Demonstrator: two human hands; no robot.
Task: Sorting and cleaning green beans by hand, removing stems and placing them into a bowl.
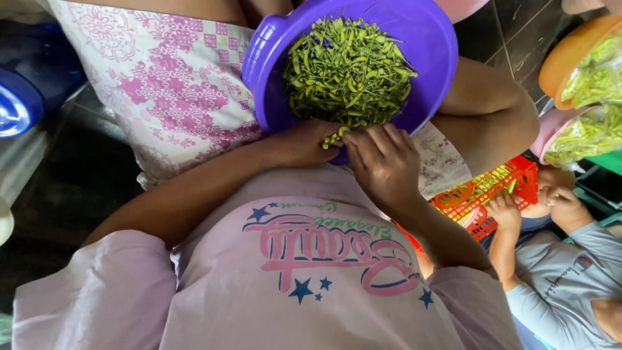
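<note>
A purple plastic basin point(427, 39) rests on my lap, heaped with several small green pods point(346, 68). My left hand point(301, 142) and my right hand point(385, 162) meet at the basin's near rim. Together they pinch one green pod point(334, 136), whose pale peas show between the fingers. My left hand grips one end and the fingers of my right hand press on the other end.
A small person in a grey top point(564, 285) sits at the right with hands at a red plastic basket point(489, 194). An orange bowl point(567, 55) and a pink bowl point(551, 129) of green pods stand at far right. A blue lid point(16, 104) lies at left.
</note>
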